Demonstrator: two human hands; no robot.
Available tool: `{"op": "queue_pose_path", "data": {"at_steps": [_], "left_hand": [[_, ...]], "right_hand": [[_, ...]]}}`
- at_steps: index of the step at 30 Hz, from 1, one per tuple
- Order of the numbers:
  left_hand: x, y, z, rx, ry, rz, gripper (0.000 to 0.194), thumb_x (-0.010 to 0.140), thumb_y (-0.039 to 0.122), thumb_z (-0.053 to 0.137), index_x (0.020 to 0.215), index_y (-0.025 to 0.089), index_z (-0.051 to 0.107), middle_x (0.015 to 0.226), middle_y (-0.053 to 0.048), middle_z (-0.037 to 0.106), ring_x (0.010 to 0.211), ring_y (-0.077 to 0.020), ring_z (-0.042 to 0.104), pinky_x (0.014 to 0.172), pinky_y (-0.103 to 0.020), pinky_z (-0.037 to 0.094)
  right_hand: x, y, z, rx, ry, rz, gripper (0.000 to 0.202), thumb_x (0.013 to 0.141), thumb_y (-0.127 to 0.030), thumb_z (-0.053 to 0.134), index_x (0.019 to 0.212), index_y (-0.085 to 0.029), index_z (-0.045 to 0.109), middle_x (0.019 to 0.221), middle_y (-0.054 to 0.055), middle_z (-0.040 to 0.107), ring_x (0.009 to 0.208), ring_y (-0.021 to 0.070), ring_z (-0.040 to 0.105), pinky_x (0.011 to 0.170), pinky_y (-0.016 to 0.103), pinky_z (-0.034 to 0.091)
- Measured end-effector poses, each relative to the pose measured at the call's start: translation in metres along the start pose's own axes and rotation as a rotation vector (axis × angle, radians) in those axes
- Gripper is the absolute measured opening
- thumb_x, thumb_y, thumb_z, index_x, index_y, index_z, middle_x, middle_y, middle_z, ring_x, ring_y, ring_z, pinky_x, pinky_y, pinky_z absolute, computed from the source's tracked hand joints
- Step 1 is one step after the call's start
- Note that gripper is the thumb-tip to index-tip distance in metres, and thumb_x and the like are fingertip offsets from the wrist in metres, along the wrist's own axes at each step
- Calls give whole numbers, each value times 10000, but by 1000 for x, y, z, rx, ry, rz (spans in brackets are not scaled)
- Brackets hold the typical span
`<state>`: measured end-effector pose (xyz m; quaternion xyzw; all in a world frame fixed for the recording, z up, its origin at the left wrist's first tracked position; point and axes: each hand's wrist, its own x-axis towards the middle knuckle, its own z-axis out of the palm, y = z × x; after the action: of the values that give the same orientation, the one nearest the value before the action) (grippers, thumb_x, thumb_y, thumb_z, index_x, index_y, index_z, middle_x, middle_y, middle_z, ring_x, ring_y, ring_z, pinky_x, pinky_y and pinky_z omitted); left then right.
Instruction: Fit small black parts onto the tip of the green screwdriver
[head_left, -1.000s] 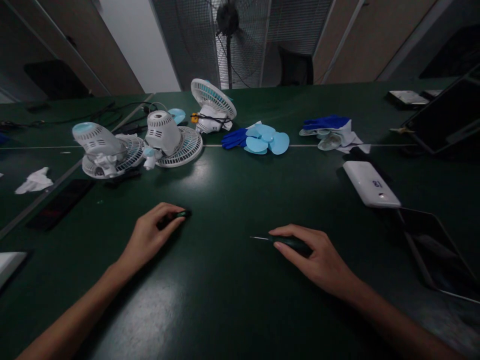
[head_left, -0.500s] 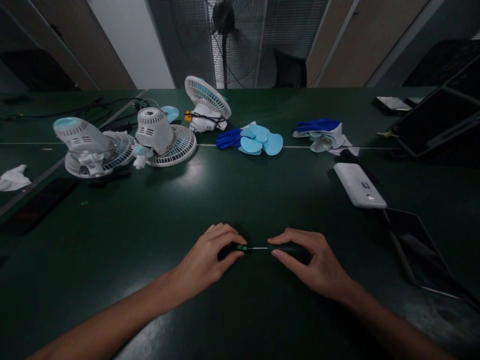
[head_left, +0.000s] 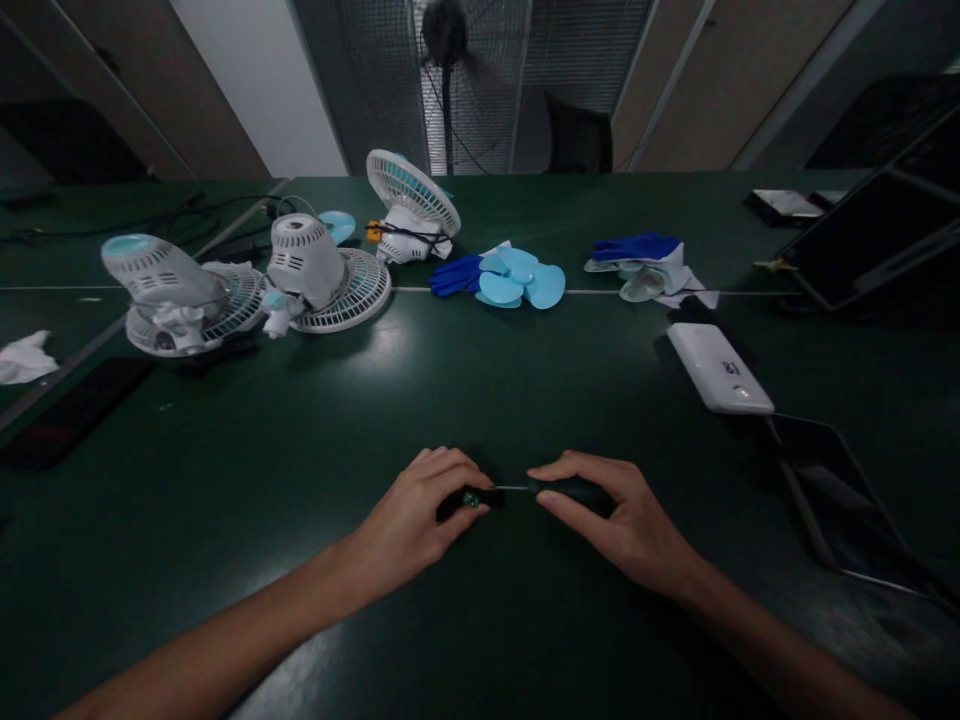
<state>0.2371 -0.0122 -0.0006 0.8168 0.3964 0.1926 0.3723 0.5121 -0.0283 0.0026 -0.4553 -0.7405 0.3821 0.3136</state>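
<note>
Low in the middle of the head view, my left hand [head_left: 431,505] pinches a small dark block with a green part [head_left: 472,498] between thumb and fingertips. Its exact kind is too small and dim to make out. My right hand [head_left: 607,510] grips a screwdriver [head_left: 574,490] by its dark handle, fingers along the sides. The thin metal shaft points left, level with the table, and its tip meets the upper edge of the small block near my left fingertips. Whether the tip sits inside the block or only against it I cannot tell.
On the green table [head_left: 420,400], several white fan heads [head_left: 307,260] stand at the back left. Behind my hands lie light-blue fan blades [head_left: 521,278] and blue-and-white gloves [head_left: 637,250]. A white device [head_left: 718,368] and a dark tablet [head_left: 832,490] lie to the right.
My right hand and the screwdriver have moved slightly left and up. The small block has turned between my left fingers, its green part now farther left and a dark end showing.
</note>
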Motion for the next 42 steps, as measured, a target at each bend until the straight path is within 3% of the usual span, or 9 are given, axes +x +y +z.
{"op": "queue_pose_path", "data": {"at_steps": [7, 14, 17, 21, 25, 32, 35, 38, 42], "left_hand": [[-1, -1, -1, 41, -11, 27, 190, 1013, 291, 577, 1183, 273, 663, 1151, -34, 668, 1064, -191, 615, 975, -392, 431], [-33, -21, -11, 131, -37, 48, 292, 1055, 249, 462, 1293, 288, 627, 1271, -68, 625, 1163, -189, 599, 1012, -341, 481], [-45, -52, -46, 206, 96, -61, 269, 1039, 320, 503, 1249, 273, 665, 1254, -71, 637, 1148, -202, 619, 1002, -333, 495], [-65, -102, -120, 369, 374, -351, 365, 983, 462, 568, 1216, 206, 684, 1204, -71, 655, 991, -219, 643, 826, -301, 515], [-97, -138, -176, 441, 508, -585, 501, 970, 501, 571, 1332, 158, 610, 1181, -62, 649, 951, -202, 631, 788, -263, 493], [-118, -150, -190, 485, 527, -646, 621, 944, 597, 558, 1371, 148, 593, 1209, -72, 650, 974, -202, 628, 815, -247, 503], [-121, -152, -194, 502, 506, -656, 626, 940, 643, 535, 1373, 195, 596, 1239, -65, 654, 994, -203, 643, 832, -252, 511], [-129, -154, -203, 449, 416, -690, 746, 886, 751, 529, 1427, 237, 549, 1347, -59, 631, 1108, -234, 642, 906, -291, 521], [-142, -160, -214, 319, 394, -759, 1022, 694, 901, 589, 1463, 235, 496, 1426, -72, 613, 1234, -279, 617, 1011, -370, 516]], "right_hand": [[1, -4, -4, 14, -8, 26, 183, 970, -267, 694, 1141, -265, 762, 1038, 18, 777, 923, 196, 736, 792, 302, 559], [-1, -1, -6, 37, -18, 76, 195, 983, -299, 679, 1155, -264, 763, 1041, 29, 775, 927, 209, 732, 765, 318, 569], [-1, -1, -7, 42, -23, 82, 207, 988, -312, 673, 1170, -260, 758, 1052, 38, 771, 934, 215, 729, 746, 320, 572], [-1, 0, -7, 39, -36, 95, 211, 993, -316, 660, 1174, -258, 751, 1033, 36, 768, 923, 213, 726, 742, 325, 572], [0, -1, -6, 9, -36, 103, 191, 984, -324, 673, 1148, -271, 757, 1052, 29, 771, 949, 222, 730, 742, 327, 567], [-2, 3, -6, 29, -23, 155, 191, 975, -357, 689, 1133, -281, 766, 1078, 37, 749, 991, 232, 704, 867, 378, 552], [-3, 3, -5, 220, 17, 263, 244, 989, -382, 682, 1213, -303, 734, 1006, 26, 691, 859, 173, 660, 746, 298, 547], [-5, -11, 2, 676, 18, 425, 380, 1008, -439, 658, 1359, -299, 622, 774, -33, 531, 535, 79, 443, 454, 178, 371], [-6, -60, 13, 1143, -139, 376, 358, 962, -557, 686, 1037, -208, 651, 724, -32, 509, 482, 57, 382, 415, 153, 382]]}}
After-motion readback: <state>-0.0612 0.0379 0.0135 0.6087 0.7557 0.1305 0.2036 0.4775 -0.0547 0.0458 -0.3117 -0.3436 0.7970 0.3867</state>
